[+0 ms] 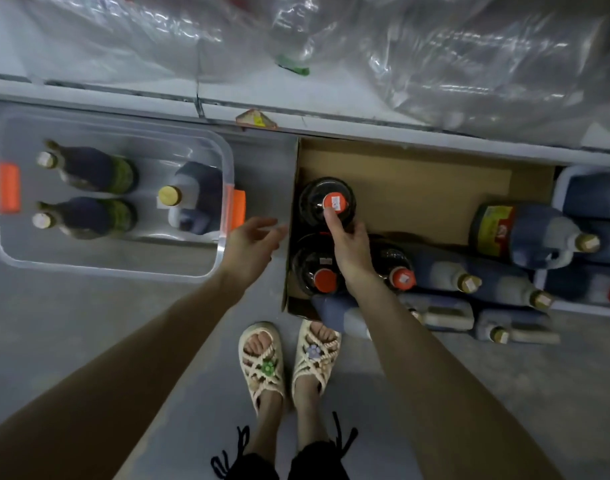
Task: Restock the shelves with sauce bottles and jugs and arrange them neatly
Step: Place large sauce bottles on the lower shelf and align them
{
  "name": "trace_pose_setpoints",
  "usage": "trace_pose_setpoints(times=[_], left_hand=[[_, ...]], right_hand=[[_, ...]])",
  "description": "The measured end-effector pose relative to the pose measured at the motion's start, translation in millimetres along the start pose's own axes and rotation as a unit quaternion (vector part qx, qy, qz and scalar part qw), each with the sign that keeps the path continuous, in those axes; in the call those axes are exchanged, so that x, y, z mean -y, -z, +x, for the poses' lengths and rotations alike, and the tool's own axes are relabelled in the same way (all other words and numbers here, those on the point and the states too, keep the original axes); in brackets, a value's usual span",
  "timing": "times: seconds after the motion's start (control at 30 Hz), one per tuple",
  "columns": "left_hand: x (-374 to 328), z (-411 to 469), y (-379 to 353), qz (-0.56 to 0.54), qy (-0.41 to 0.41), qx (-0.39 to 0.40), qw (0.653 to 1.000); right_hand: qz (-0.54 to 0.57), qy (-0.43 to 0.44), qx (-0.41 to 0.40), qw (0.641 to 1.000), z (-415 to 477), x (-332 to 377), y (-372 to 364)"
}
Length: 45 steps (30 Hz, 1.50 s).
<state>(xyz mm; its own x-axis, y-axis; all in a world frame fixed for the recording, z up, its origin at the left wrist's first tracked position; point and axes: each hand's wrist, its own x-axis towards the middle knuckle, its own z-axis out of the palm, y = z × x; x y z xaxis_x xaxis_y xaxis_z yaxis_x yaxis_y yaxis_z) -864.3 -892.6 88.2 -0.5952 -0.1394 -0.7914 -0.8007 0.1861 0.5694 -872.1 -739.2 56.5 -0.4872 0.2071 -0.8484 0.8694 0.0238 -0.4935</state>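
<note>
- Your right hand (348,244) is down in the cardboard box (400,161), index fingertip on the orange cap of the far dark bottle (317,202), touching, not gripping
- Your left hand (251,244) hovers loose-fingered and holds nothing, between the clear bin (106,270) and the box
- Two more orange-capped bottles (310,261) stand nearer you
- Blue jugs (525,237) lie piled on the right
</note>
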Motion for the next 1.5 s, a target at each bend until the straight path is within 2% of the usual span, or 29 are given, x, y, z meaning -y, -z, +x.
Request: trace_pose_setpoints(times=[0.43,0.63,0.8,0.97,1.2,1.4,1.5], left_hand=[[-2.1,26.3,1.9,-0.012,-0.006,0.007,1.0],[-10.4,21.9,8.6,-0.011,-0.015,0.009,1.0],[-31.8,-0.6,20.6,-0.009,-0.044,0.031,0.999],[-71.9,-41.2,28.7,-0.024,-0.056,0.09,0.994],[-162.5,-133.9,47.8,-0.006,-0.13,0.166,0.977],[-255.8,-253.6,83.8,0.01,-0.249,0.245,0.937],[-295.0,-304.2,107.9,0.009,-0.267,0.276,0.923]], right_hand=[[0.089,-0.022,0.038,0.995,34.3,18.8,-14.3],[0.071,0.021,0.003,0.997,35.3,37.0,-13.1],[0.066,0.051,-0.004,0.997,-1.6,66.8,1.9],[0.057,0.074,0.01,0.996,-56.4,107.2,30.1],[0.049,0.133,0.056,0.988,-188.3,180.8,70.7],[0.054,0.202,0.107,0.972,-340.7,252.6,104.9],[0.055,0.255,0.127,0.957,-411.9,285.2,126.1]])
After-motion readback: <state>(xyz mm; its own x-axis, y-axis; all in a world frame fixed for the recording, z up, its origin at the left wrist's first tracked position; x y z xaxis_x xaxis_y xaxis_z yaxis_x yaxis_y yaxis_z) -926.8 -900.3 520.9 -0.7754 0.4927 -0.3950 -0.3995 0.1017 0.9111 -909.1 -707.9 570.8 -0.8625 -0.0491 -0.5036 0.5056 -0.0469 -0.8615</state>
